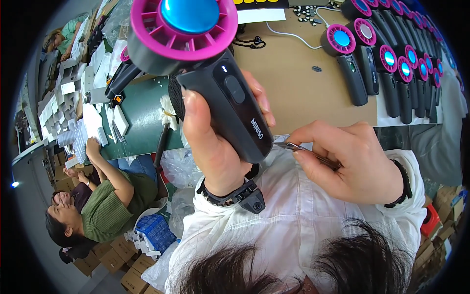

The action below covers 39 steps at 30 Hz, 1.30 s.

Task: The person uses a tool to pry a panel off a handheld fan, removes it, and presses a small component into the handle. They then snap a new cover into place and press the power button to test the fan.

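Note:
My left hand point(213, 142) grips the black handle of a hair dryer point(225, 93), held up close to the camera. Its round head has a magenta ring and a blue centre cap. My right hand point(352, 159) pinches metal tweezers point(301, 148), whose tip points left at the lower end of the dryer's handle. Both wrists wear black bands above white sleeves.
A row of several matching hair dryers point(391, 68) lies on the brown table point(293, 93) at the upper right. A white cable point(289, 34) runs behind. A green mat point(142, 122) lies left. A person in a green top point(105, 206) sits lower left, beside cardboard boxes point(112, 259).

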Tool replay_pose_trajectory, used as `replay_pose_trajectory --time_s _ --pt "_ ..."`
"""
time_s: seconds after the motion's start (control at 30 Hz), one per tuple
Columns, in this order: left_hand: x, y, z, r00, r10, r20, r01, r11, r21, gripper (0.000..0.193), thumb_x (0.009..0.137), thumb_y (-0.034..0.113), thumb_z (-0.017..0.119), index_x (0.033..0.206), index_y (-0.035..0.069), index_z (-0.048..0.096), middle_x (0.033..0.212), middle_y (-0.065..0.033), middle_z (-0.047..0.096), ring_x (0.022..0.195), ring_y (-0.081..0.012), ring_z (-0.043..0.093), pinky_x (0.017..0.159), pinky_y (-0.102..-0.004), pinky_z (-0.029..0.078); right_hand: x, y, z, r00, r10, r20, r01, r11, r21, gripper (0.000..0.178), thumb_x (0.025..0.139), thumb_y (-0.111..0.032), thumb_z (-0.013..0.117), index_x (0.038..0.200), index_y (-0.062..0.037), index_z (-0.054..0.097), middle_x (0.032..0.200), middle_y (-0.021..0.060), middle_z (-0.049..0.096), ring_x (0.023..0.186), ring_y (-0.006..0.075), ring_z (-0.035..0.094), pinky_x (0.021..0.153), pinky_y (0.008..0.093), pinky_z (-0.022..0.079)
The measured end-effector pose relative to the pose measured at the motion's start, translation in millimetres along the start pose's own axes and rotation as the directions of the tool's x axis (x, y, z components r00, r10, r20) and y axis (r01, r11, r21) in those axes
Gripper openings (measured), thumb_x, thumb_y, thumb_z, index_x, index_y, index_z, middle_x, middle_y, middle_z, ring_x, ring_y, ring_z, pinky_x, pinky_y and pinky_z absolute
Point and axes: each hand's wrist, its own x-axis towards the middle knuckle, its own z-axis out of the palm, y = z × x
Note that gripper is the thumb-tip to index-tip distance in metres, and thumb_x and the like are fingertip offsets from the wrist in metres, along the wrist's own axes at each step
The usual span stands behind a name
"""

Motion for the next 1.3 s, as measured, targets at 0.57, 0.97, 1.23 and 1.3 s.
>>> replay_pose_trajectory --time_s 0.57,0.97,1.23,1.3 --pt "-3.3 -4.2 5.0 0.998 0.052 -0.031 -0.046 0.986 0.162 0.071 0.082 0.051 0.049 0.127 0.001 0.03 0.078 -0.0132 0.053 0.061 -0.0195 0.052 0.045 -0.0302 0.043 5.1 17.5 -4.2 0.975 -0.013 0.221 -0.024 0.987 0.162 0.011 0.083 -0.006 0.05 0.09 0.0015 0.054 0.064 0.0113 0.059 0.051 0.0248 0.056 0.048 0.0303 0.042" --pt "-8.6 -5.7 23.3 1.0 0.011 -0.008 -0.01 0.995 0.096 0.054 0.085 0.05 0.044 0.103 0.0 0.043 0.079 -0.0128 0.054 0.059 -0.0168 0.054 0.048 -0.0263 0.046 -8.0 19.3 -7.5 0.971 0.029 0.237 -0.092 0.96 0.263 0.012 0.086 -0.007 0.046 0.09 0.0015 0.053 0.076 0.0138 0.06 0.067 0.0292 0.058 0.06 0.034 0.045" --pt "-2.0 -8.6 5.3 1.0 -0.014 0.021 0.014 0.999 0.032 0.053 0.087 0.051 0.04 0.099 -0.001 0.044 0.079 -0.0122 0.053 0.058 -0.0165 0.054 0.047 -0.026 0.045 5.3 32.7 7.0 0.961 0.019 0.276 -0.111 0.94 0.321 0.013 0.088 -0.008 0.046 0.089 0.0017 0.054 0.078 0.0118 0.062 0.069 0.0249 0.06 0.062 0.0315 0.046" --pt "-1.3 -8.9 1.8 0.999 -0.037 0.037 0.036 0.999 0.025 0.054 0.087 0.051 0.039 0.102 -0.001 0.044 0.079 -0.0122 0.053 0.059 -0.0165 0.054 0.047 -0.026 0.045 5.9 33.8 7.6 0.958 0.02 0.286 -0.117 0.938 0.326 0.013 0.088 -0.009 0.046 0.09 0.0017 0.054 0.078 0.0114 0.062 0.07 0.0238 0.06 0.063 0.0306 0.046"
